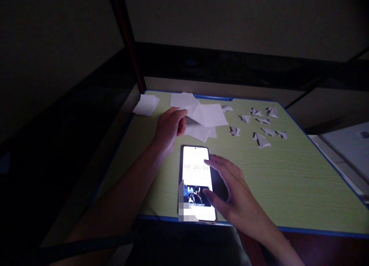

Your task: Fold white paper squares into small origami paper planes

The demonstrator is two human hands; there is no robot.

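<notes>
Between thumb and curled fingers, my left hand (172, 127) pinches the corner of a white sheet of paper (198, 114). Other loose sheets lie beneath and beside that one, overlapping. My right hand (230, 185) is spread at the right side of a lit smartphone (196, 158), thumb and fingertips over the screen's right edge; I cannot tell whether they press on it. The phone lies face up near the table's front edge and shows a timer above a small dark picture. Part of its lower left is blurred out.
Several small folded paper pieces (261, 140) are scattered at the back right of the green, blue-edged table (288, 181). A stack of white paper (146, 105) sits at the back left corner. A wall panel rises behind the table. The surroundings are dark.
</notes>
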